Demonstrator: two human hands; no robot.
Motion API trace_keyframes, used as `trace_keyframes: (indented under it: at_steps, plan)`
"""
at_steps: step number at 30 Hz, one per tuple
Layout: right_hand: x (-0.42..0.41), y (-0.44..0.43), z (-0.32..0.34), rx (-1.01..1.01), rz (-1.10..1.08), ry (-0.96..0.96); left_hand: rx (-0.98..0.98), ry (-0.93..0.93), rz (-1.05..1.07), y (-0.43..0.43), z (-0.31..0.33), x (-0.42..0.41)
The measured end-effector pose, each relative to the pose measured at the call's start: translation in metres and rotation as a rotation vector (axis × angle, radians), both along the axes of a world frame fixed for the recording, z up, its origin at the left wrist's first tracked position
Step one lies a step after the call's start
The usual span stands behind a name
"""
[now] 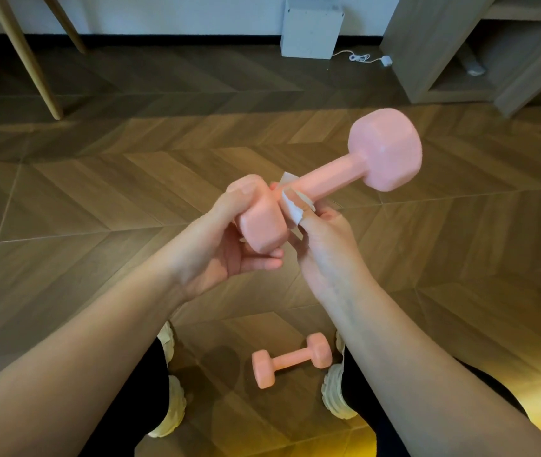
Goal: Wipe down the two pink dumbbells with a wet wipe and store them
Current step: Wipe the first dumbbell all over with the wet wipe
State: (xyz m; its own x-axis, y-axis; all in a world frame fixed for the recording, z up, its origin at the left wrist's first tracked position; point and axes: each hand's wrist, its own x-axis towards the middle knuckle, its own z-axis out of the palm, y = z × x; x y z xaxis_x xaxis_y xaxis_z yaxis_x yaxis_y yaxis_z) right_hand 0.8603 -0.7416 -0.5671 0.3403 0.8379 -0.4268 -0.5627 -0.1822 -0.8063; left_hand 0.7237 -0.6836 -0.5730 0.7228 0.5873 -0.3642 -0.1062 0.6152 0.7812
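I hold one pink dumbbell [338,179] in the air above the floor, tilted up to the right. My left hand [229,242] grips its near head from the left and below. My right hand [321,245] pinches a white wet wipe [292,209] wrapped round the handle right beside that near head. The far head is free and sticks up to the right. A second pink dumbbell [290,359] lies on the wooden floor between my feet, untouched.
My feet in pale shoes [336,390] flank the floor dumbbell. A wooden shelf unit [453,51] stands at the back right, a white box [310,28] with a cable against the wall, and wooden furniture legs [28,57] at the back left.
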Motion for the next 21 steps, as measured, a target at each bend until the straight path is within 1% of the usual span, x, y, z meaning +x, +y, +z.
trace_keyframes:
  at_steps: [1,2,4,5,6,8,10,11,12,13,17,21]
  plan:
    - [0.0,0.0,0.0,-0.002,-0.01,0.01,0.106,0.007,0.031,-0.001,-0.001,0.0]
    - [-0.001,0.0,-0.001,-0.004,-0.02,0.028,0.284,0.038,0.062,-0.001,-0.003,0.0]
    - [0.001,0.001,0.0,-0.012,-0.036,0.046,0.56,0.12,0.081,-0.002,-0.007,0.0]
    - [0.001,0.002,-0.001,-0.007,-0.042,0.048,0.556,0.113,0.062,-0.002,-0.007,0.001]
    - [0.002,0.002,-0.002,0.003,-0.045,0.053,0.478,0.07,0.063,-0.001,-0.003,0.001]
    - [0.003,0.003,-0.003,0.025,-0.039,0.058,0.231,0.003,0.066,0.003,0.0,-0.001]
    - [0.003,0.003,-0.003,0.027,-0.031,0.03,0.058,0.047,0.01,0.005,0.002,-0.001]
    - [0.003,0.002,-0.002,0.022,-0.026,0.011,0.028,0.052,-0.017,0.005,0.003,0.0]
    - [0.002,0.002,-0.002,0.016,-0.025,0.003,0.022,0.04,-0.025,0.004,0.004,0.002]
    - [0.002,0.002,-0.001,0.018,-0.032,0.019,0.058,0.035,-0.013,0.004,0.004,0.003]
    - [0.006,0.002,0.001,0.055,-0.053,0.104,0.257,0.046,0.033,0.0,0.003,0.005]
    - [0.014,0.005,0.005,0.068,-0.09,0.148,0.244,0.007,0.02,-0.002,0.002,0.007]
